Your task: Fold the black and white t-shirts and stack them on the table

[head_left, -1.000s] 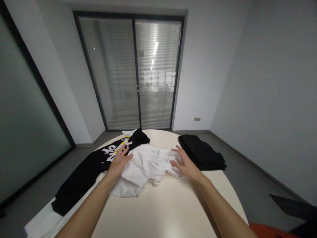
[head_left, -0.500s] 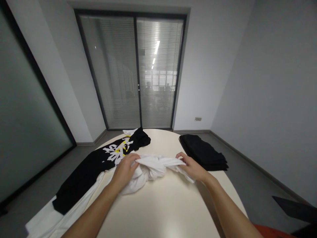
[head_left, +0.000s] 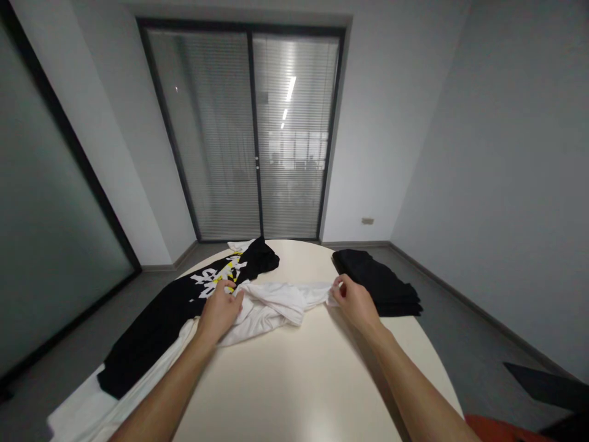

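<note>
A crumpled white garment (head_left: 276,304), its exact kind unclear, stretches between my two hands above the pale table (head_left: 285,393). My left hand (head_left: 222,310) grips its left end, the fingertips partly hidden in the cloth. With thumb and fingers pinched, my right hand (head_left: 354,301) holds the right end. Just beyond my left hand lies a black garment (head_left: 156,331) with a white and yellow print. Close to my right hand is a folded stack of black cloth (head_left: 377,282).
White cloth (head_left: 83,399) lies under and beside the black garment, along the table's left edge. Past the table's far edge stand glass doors with blinds (head_left: 248,135). Something red (head_left: 501,430) and a dark flat object (head_left: 543,383) appear at lower right.
Both hands have shifted slightly apart, the left one leftward, drawing the white garment out wider and flatter. The end that hung below my right hand no longer shows there.
</note>
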Action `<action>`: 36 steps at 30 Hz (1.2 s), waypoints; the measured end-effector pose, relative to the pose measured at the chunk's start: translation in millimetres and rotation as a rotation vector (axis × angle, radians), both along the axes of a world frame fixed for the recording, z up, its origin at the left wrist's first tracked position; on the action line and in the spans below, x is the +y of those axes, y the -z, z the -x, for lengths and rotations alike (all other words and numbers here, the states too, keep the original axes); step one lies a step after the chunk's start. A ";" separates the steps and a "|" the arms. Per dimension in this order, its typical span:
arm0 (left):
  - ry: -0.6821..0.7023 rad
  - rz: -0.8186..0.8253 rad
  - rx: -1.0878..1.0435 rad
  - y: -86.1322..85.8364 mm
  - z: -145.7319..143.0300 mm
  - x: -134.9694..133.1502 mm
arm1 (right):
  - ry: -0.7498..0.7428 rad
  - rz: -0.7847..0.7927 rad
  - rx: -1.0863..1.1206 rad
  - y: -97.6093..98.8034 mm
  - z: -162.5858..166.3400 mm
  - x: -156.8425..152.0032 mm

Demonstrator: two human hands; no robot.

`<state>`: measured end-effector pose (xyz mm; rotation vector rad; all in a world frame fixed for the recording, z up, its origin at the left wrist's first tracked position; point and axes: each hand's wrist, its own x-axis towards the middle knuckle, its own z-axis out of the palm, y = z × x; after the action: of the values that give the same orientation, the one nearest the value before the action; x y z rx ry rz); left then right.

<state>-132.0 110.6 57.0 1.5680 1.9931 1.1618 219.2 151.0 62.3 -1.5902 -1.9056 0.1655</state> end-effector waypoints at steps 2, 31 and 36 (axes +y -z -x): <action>0.119 -0.001 -0.133 -1.2 -12.8 -5.1 | -0.153 0.023 0.015 5.4 6.0 -0.9; 0.102 -0.356 -0.246 0.3 -35.0 -13.2 | -0.150 0.003 0.327 0.5 8.2 -3.2; -0.126 -0.300 -0.704 -4.1 -2.5 8.1 | -0.091 -0.048 0.717 6.4 -7.6 11.8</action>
<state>-129.4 118.7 61.1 0.9408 1.5024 1.8162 226.8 162.8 55.9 -1.1855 -1.3968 0.6312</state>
